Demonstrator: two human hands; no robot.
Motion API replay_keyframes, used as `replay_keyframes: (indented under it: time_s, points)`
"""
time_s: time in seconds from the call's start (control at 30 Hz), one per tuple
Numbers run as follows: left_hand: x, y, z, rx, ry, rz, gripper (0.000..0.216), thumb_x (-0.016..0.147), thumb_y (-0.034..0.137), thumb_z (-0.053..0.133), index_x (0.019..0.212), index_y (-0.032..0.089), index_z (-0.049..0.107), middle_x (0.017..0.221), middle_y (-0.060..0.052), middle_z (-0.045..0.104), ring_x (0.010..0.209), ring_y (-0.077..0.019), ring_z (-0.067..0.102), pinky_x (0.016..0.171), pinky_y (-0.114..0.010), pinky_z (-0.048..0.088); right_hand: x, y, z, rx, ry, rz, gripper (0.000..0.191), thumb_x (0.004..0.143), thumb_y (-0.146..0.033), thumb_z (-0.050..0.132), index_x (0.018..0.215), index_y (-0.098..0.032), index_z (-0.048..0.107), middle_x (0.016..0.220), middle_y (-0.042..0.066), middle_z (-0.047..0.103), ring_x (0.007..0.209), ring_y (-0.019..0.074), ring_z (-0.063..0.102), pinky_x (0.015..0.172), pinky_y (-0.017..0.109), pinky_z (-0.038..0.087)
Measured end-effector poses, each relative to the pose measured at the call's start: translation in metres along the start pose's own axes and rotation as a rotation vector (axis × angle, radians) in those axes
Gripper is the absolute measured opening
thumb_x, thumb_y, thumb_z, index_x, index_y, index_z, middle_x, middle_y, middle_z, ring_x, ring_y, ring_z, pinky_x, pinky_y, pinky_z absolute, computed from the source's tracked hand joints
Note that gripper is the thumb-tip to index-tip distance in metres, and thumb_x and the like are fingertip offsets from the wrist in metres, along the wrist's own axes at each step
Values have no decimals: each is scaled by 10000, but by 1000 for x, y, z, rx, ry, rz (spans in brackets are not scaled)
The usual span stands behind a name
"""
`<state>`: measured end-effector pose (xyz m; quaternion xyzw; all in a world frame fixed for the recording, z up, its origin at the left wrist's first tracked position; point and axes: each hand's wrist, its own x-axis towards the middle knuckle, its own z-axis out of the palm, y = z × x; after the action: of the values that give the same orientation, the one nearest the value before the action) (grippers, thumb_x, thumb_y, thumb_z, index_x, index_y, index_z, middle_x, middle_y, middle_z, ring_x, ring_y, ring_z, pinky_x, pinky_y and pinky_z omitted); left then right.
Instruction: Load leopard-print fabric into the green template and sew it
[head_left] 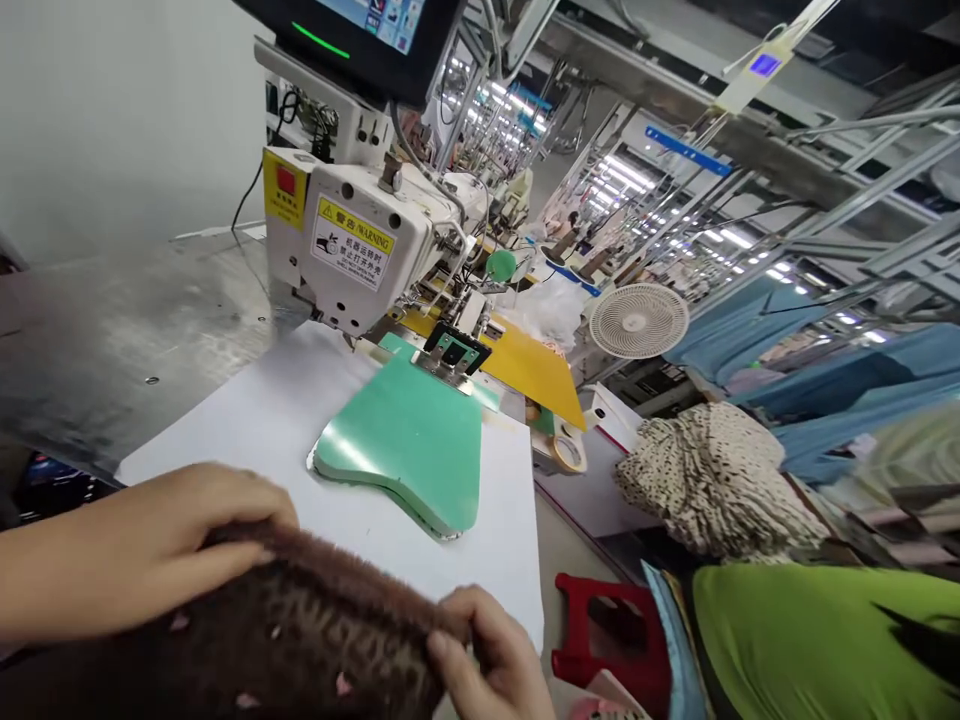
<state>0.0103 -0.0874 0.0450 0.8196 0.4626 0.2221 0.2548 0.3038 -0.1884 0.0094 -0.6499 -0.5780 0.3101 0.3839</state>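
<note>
A piece of brown fuzzy fabric [300, 640] fills the lower left of the frame, lying at the near edge of the counter [112, 320]. Its long axis runs across the frame, with its upper edge slanting down toward the lower centre. The left hand [150, 550] rests on the fabric's upper left end, fingers curled closed over the edge. The right hand [487, 660] pinches the right end at bottom centre. Above them, mid-frame, a green template [405, 450] lies on a white sheet [255, 420], its narrow end under the clamp of a sewing machine [352, 240].
</note>
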Motion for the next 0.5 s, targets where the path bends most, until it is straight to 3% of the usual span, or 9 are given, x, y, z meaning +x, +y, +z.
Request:
replay_keyframes:
  time_s: [0.1,0.2,0.3,0.37,0.43,0.5]
  points:
    - [35,-11,2,-44,-218,-109,316,884,374,388,862,238,672,825,13,684,782,-189,629,696,-260,428,30,4,7,-238,81,-74,270,911,-392,518,715,-210,555,728,11,564,707,177,534,643,284,392]
    - [45,-29,12,82,-87,-162,320,925,436,413,962,251,671,948,-8,699,855,-229,645,709,-296,440,43,11,16,-381,201,-149,199,920,-312,505,762,-214,575,867,36,577,847,208,541,763,341,396]
    - [29,-40,23,213,253,68,274,924,419,499,1079,249,647,1048,-26,689,944,-243,647,839,-341,466,37,19,14,-351,225,-128,146,919,-289,516,816,-226,598,939,40,563,913,211,537,803,350,400]
    - [15,-40,29,262,367,316,305,899,285,557,1200,283,608,1108,-15,683,1029,-237,626,964,-359,432,34,23,9,-335,250,-84,123,891,-288,550,791,-227,588,951,39,558,923,217,535,806,351,395]
    - [5,-40,37,283,282,449,503,892,192,527,1370,344,505,1246,17,655,1140,-216,593,1076,-354,359,36,25,3,-331,266,-45,114,853,-289,588,759,-225,578,956,38,559,927,224,536,814,360,386]
    - [0,-43,45,316,134,442,597,932,206,443,1500,363,351,1406,42,565,1257,-202,543,1169,-362,248,42,27,-4,-327,256,-18,114,824,-293,619,745,-223,575,953,34,563,933,230,534,825,370,374]
